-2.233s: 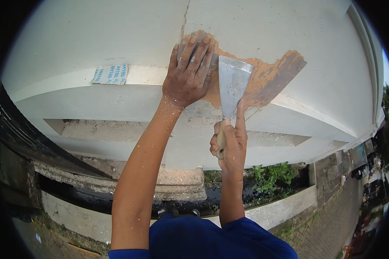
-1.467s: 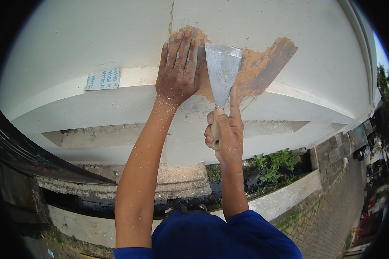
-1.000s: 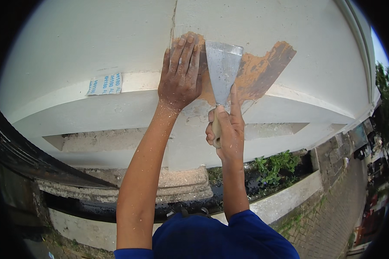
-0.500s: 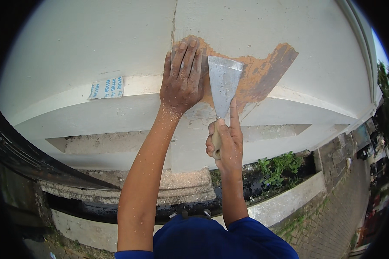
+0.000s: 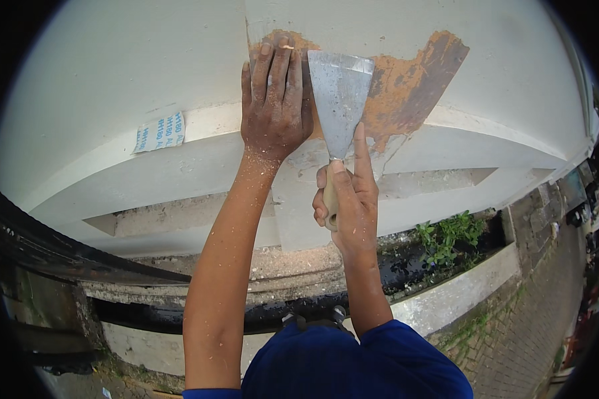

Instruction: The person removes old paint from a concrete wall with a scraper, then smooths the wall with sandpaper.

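My left hand (image 5: 275, 110) lies flat on the pale wall, fingers stretched upward over the left end of a brown and orange bare patch (image 5: 416, 83). Pale dust and flakes dot its wrist and forearm, and a small light chip shows by one fingertip. In my right hand (image 5: 356, 203) is a paint scraper (image 5: 339, 100), held by its beige handle with the index finger extended along the blade. The wide metal blade points up against the patch, just right of my left hand. Its front edge appears to touch the wall; the exact contact cannot be made out.
A piece of sandpaper (image 5: 160, 133), backing outward, rests on the wall's ledge at left. Below run a recessed slot, a rough concrete step (image 5: 299, 266) and a dark drainage channel (image 5: 246, 319) with green plants (image 5: 449, 239). A dark railing-like edge curves in from the left.
The wall, patch and both hands sit higher and a little larger in view, as my head has shifted. Against the patch, the scraper and my left hand have barely moved.
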Motion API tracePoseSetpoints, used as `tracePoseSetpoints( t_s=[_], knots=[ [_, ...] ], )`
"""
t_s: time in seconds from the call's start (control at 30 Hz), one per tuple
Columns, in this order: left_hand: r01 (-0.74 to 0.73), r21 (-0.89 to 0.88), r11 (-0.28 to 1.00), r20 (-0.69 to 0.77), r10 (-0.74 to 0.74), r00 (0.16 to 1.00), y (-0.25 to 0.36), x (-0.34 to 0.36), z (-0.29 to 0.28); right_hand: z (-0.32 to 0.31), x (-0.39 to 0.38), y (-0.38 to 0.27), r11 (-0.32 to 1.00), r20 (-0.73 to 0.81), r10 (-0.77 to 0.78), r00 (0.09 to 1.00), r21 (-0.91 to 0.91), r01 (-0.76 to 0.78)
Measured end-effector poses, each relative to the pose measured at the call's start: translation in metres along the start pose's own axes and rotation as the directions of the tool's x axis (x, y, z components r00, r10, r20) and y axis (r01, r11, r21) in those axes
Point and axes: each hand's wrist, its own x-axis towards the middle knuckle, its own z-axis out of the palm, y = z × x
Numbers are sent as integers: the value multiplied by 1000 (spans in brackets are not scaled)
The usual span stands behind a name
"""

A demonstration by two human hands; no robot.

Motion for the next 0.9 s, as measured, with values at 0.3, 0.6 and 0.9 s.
tracePoseSetpoints(
  t_s=[0.3, 0.6, 0.9],
  knots=[
    [17, -7, 1000, 10, -17, 1000, -1, -2, -2, -1, 1, 0, 998, 3, -6, 1000, 59, 6],
    [-13, 29, 999, 40, 12, 999, 0, 1, -6, -7, -3, 4, 995, -9, 38, 999, 92, -37],
    [-22, 18, 1000, 31, 21, 999, 0, 1, -5, -9, -5, 2, 993, -18, 51, 999, 103, -49]
  ],
)
